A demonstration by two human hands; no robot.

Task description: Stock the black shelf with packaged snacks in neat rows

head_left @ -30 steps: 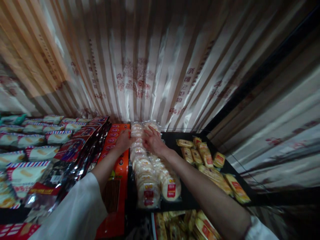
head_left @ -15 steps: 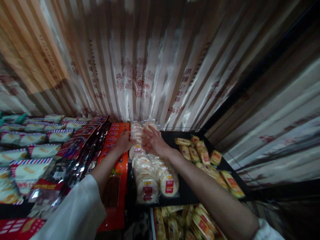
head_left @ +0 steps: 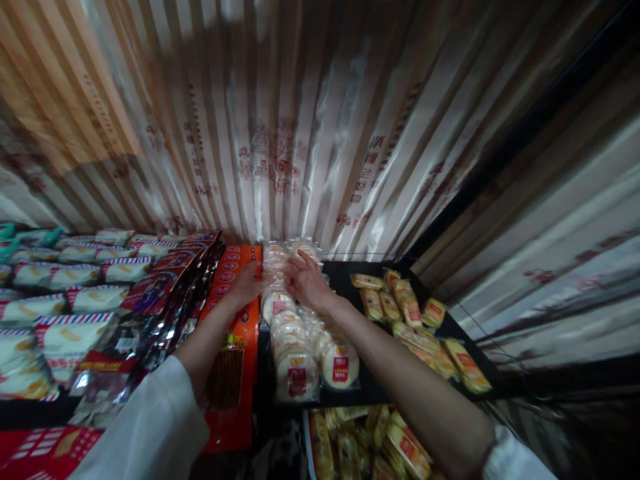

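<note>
Clear-wrapped round flat cakes (head_left: 296,373) with red labels lie overlapped in two rows running back toward the curtain. At the left row's outer side is my left hand (head_left: 247,283), its fingers reaching onto the cakes and partly blurred; their grip cannot be made out. My right hand (head_left: 307,283) is over the back part of the rows, its fingers bent inward and closed on wrapped cakes; its fingertips are partly hidden. Under my left wrist lies a large orange packet (head_left: 230,360) with a window showing brown sticks.
Dark red shiny packets (head_left: 165,280) and striped white snack bags (head_left: 75,327) fill the left side. Small yellow wrapped pastries (head_left: 400,300) lie on the black shelf (head_left: 370,383) at right. More pastries (head_left: 350,453) sit in a box below. A pleated printed curtain (head_left: 280,133) rises behind.
My right hand's fingers were spread over the cakes and have drawn in closer. My left hand has barely moved. The view has shifted slightly.
</note>
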